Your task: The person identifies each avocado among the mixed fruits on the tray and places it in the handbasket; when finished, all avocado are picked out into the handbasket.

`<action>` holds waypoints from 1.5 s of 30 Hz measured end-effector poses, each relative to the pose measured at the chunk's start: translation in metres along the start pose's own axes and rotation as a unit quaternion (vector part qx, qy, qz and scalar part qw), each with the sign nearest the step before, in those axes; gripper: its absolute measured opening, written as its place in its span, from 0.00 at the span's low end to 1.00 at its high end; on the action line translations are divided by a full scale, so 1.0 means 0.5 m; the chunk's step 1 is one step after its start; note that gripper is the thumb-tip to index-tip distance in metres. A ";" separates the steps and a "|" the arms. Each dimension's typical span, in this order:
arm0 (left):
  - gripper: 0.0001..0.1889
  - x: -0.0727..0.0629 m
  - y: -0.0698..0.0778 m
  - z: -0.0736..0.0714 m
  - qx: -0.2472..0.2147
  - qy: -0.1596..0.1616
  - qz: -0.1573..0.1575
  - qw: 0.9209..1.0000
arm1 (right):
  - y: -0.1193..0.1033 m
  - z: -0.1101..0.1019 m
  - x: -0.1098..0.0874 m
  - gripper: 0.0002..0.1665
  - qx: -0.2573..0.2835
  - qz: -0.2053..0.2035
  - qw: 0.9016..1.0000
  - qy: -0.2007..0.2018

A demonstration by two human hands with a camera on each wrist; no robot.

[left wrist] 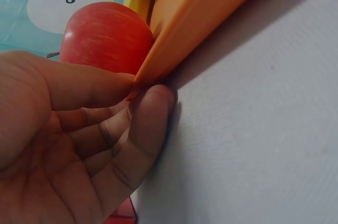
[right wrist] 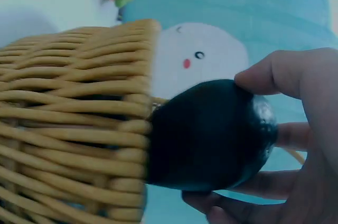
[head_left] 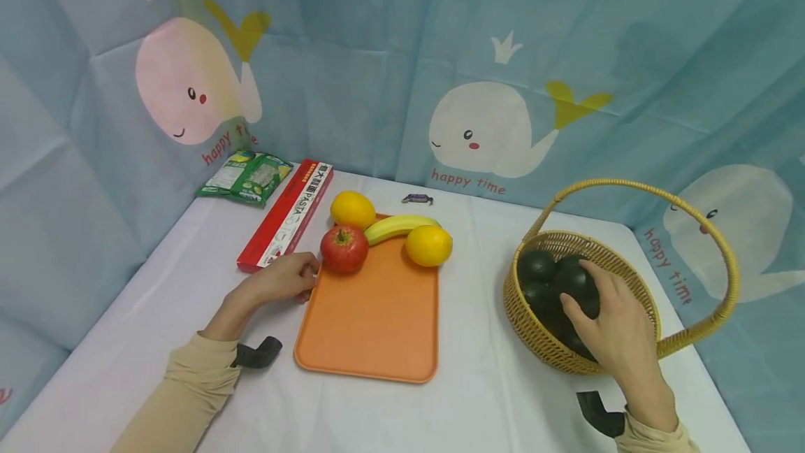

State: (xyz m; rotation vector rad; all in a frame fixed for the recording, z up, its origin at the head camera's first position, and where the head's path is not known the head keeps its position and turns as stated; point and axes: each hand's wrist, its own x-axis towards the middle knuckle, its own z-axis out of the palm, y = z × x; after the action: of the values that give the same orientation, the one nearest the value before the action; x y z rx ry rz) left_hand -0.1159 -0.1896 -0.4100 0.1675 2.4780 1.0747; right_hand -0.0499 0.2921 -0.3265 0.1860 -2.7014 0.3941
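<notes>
At the left edge of the orange tray (head_left: 371,327), my left hand (head_left: 286,278) pinches the rim between thumb and fingers; the left wrist view shows the tray edge (left wrist: 179,39) in that pinch. A red apple (head_left: 344,250) sits on the tray just beyond those fingers. Over on the right, my right hand (head_left: 619,320) reaches into a wicker basket (head_left: 522,320) and grips a dark green avocado (right wrist: 211,134). Its thumb and fingers curl round the avocado, which stands partly above the basket rim in the right wrist view. Several more avocados (head_left: 537,266) lie beneath and beside it.
A banana (head_left: 402,226) and two lemons (head_left: 429,246) lie at the tray's far end. Behind my left hand are a red pasta box (head_left: 286,219) and a green snack bag (head_left: 248,177). A small wrapped candy (head_left: 418,198) lies farther back. The basket's tall handle (head_left: 723,250) arches rightward.
</notes>
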 end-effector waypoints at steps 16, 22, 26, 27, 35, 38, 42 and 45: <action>0.14 -0.007 0.011 0.001 -0.004 0.002 -0.001 1.000 | 0.002 -0.010 -0.002 0.40 -0.048 0.041 0.981 -0.182; 0.14 -0.006 0.011 0.004 -0.003 0.001 0.002 1.000 | 0.001 -0.022 0.009 0.40 -0.052 0.033 0.977 -0.204; 0.14 -0.001 0.008 0.003 -0.003 0.002 0.002 1.000 | 0.003 -0.026 0.017 0.39 -0.044 0.027 0.972 -0.230; 0.14 0.000 0.008 0.002 -0.003 0.003 0.001 1.000 | 0.005 -0.024 0.018 0.38 -0.041 0.024 0.969 -0.241; 0.14 0.001 0.010 0.004 -0.009 -0.005 0.005 1.000 | 0.030 0.007 0.003 0.30 -0.039 -0.002 0.966 -0.257; 0.13 0.002 0.011 0.005 -0.007 -0.004 0.003 1.000 | 0.030 0.012 0.002 0.30 -0.045 -0.010 0.968 -0.247; 0.13 0.004 0.011 0.005 -0.006 -0.006 0.004 1.000 | 0.028 0.015 0.004 0.30 -0.049 -0.002 0.968 -0.245; 0.14 0.005 0.010 0.005 -0.006 -0.006 0.008 1.000 | 0.030 0.012 0.006 0.30 -0.048 0.006 0.966 -0.253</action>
State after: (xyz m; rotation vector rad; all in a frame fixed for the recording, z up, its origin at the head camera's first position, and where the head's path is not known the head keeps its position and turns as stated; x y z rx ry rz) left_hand -0.1173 -0.1836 -0.4087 0.1891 2.4639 1.0918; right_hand -0.0575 0.3043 -0.3345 0.2758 -3.2165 0.2419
